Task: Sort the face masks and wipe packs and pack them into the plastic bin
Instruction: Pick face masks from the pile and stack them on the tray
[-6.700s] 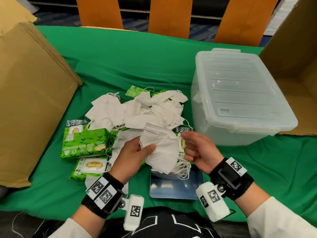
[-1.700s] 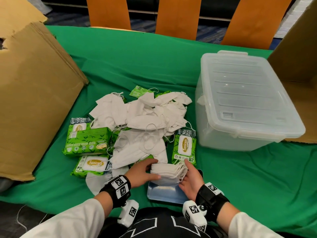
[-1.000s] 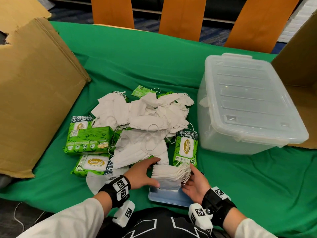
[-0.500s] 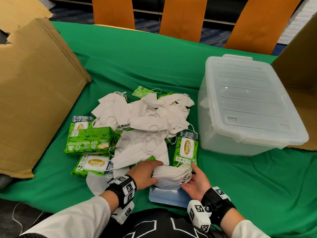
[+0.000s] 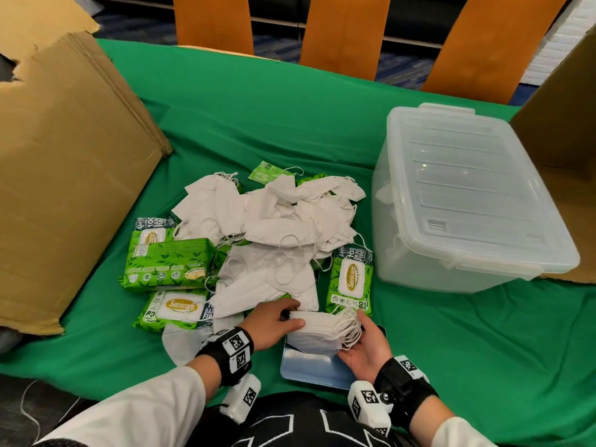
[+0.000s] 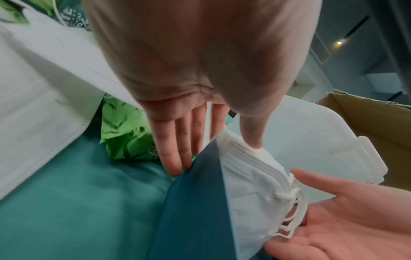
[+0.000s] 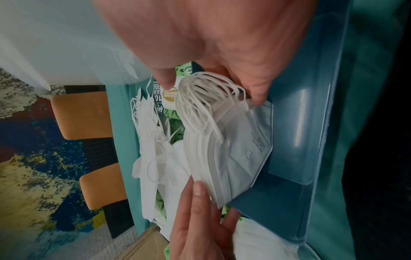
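A neat stack of white face masks (image 5: 322, 330) lies on a blue tray (image 5: 309, 366) at the table's near edge. My left hand (image 5: 283, 317) is at the stack's left end, thumb laid on top and straight fingers (image 6: 177, 158) down beside the tray's edge. My right hand (image 5: 358, 330) cups the right end palm up, fingers against the ear loops (image 7: 200, 91). Loose masks (image 5: 277, 227) are heaped behind, with green wipe packs (image 5: 167, 262) (image 5: 177, 309) (image 5: 350, 279) around them. The clear plastic bin (image 5: 467, 201) stands at the right with its lid on.
A big cardboard sheet (image 5: 64, 172) leans at the left, and an open cardboard box (image 5: 564, 124) stands behind the bin. Orange chair backs (image 5: 342, 33) line the far edge. Green cloth (image 5: 467, 333) covers the table.
The mask I held up earlier now lies on the stack. Both hands have dropped to the stack's ends. Over the last half second my left thumb has slid onto the top.
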Demonstrator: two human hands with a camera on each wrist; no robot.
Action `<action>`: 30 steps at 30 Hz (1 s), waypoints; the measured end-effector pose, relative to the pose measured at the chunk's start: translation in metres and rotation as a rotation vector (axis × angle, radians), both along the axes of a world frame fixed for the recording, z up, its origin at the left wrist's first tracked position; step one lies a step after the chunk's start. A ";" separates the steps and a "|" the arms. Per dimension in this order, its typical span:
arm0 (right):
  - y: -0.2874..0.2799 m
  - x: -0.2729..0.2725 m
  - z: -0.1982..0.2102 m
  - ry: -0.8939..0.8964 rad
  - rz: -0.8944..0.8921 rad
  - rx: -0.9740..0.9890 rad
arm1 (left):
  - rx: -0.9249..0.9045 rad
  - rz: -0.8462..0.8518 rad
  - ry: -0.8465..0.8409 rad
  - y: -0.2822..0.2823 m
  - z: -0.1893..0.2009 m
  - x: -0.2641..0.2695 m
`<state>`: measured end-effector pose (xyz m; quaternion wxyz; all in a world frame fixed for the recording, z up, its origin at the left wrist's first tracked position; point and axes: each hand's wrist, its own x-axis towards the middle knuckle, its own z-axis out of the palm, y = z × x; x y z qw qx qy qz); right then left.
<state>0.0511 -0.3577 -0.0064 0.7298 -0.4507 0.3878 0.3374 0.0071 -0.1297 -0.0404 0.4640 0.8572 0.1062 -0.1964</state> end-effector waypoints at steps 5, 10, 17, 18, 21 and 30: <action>-0.010 0.004 0.000 -0.023 0.118 -0.064 | -0.045 0.055 0.038 0.004 0.000 0.000; -0.055 0.019 0.018 -0.071 0.341 -0.163 | -0.096 0.114 0.012 0.010 0.008 0.002; -0.049 0.065 0.094 -0.368 0.426 -0.170 | 0.007 0.114 -0.178 0.033 0.042 0.031; -0.039 0.074 0.097 -0.392 0.407 -0.147 | 0.068 0.105 -0.225 0.040 0.046 0.039; -0.006 0.103 0.086 -0.344 0.361 -0.069 | 0.239 0.127 -0.358 0.061 0.050 0.069; 0.072 0.159 0.017 -0.171 0.344 -0.163 | 0.523 0.059 -0.327 0.074 0.023 0.085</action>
